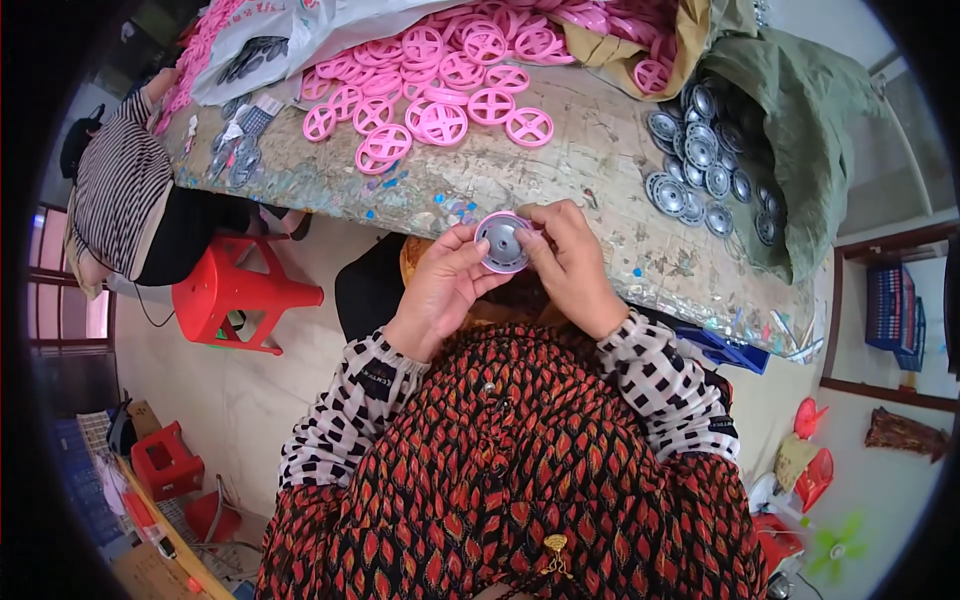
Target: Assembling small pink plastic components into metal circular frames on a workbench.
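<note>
Between my two hands, in front of the table's near edge, is a small round wheel with a grey hub face and a pink rim. My left hand grips it from the left, thumb lying on the grey face and fingers behind. My right hand holds the right side, its thumb pressed on the grey disc and the index finger bent along the upper rim. Ahead on the table lies a heap of pink spoked wheel rings. To the right, grey wheel discs spill from a green sack.
The worn table spans the view ahead. A white sack and a tan sack lie at its back. At left, a person in a striped shirt is beside a red stool. A blue crate sits under the table's right.
</note>
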Action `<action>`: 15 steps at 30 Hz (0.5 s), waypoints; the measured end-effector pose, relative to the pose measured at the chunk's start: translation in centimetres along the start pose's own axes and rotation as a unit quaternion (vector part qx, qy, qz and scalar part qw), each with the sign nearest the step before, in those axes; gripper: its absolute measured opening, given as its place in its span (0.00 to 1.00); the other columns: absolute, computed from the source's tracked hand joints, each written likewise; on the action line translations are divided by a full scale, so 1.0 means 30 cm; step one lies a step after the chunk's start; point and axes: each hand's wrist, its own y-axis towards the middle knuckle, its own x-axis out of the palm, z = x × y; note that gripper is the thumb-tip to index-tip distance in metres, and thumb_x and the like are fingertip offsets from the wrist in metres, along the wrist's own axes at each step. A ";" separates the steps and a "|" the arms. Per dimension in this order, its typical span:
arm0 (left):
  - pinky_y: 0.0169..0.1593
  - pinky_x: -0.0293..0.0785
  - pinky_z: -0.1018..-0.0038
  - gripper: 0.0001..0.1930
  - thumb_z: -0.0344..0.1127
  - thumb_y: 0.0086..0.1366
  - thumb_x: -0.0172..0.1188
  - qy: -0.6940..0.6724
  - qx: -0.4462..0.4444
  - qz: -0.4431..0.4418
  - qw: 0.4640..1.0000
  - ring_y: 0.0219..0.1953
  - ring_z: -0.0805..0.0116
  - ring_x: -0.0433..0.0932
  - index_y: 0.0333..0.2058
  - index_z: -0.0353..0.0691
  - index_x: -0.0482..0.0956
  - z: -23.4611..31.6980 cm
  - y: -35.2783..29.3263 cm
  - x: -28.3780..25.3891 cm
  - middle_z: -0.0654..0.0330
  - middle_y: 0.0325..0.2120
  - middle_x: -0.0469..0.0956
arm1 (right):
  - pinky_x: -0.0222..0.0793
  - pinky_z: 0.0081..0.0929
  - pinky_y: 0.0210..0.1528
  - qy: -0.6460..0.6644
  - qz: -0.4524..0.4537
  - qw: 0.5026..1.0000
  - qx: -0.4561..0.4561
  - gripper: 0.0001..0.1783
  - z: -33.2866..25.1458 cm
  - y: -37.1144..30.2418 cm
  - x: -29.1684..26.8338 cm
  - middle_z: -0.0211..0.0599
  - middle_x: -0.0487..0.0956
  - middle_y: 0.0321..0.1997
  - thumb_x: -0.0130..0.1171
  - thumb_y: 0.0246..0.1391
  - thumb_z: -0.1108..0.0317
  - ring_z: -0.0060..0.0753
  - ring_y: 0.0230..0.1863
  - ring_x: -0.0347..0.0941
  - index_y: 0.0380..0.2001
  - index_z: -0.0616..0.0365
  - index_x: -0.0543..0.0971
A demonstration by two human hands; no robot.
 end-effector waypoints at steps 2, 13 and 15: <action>0.51 0.80 0.63 0.09 0.29 0.67 0.57 0.003 -0.003 -0.022 1.000 0.45 0.64 0.81 0.45 0.40 0.72 0.002 0.002 -0.005 0.58 0.44 0.78 | 0.70 0.24 0.39 0.019 -0.035 0.999 0.037 0.15 -0.005 0.008 -0.028 0.37 0.74 0.34 0.61 0.57 0.72 0.29 0.35 0.72 0.48 0.62 0.77; 0.44 0.81 0.75 0.09 0.25 0.65 0.59 0.136 0.062 -0.002 0.989 0.40 0.72 0.81 0.44 0.36 0.74 0.002 -0.003 0.010 0.59 0.39 0.80 | 0.70 0.16 0.39 0.260 -0.106 0.938 0.204 0.18 0.035 -0.029 0.009 0.24 0.78 0.35 0.62 0.57 0.75 0.15 0.35 0.72 0.51 0.62 0.76; 0.43 0.81 0.75 0.08 0.25 0.65 0.59 0.165 0.095 0.000 0.982 0.39 0.73 0.81 0.43 0.36 0.74 -0.002 0.008 -0.007 0.59 0.38 0.81 | 0.70 0.14 0.37 0.280 -0.088 0.927 0.235 0.17 0.069 -0.030 0.043 0.23 0.77 0.33 0.62 0.57 0.75 0.13 0.33 0.71 0.51 0.61 0.76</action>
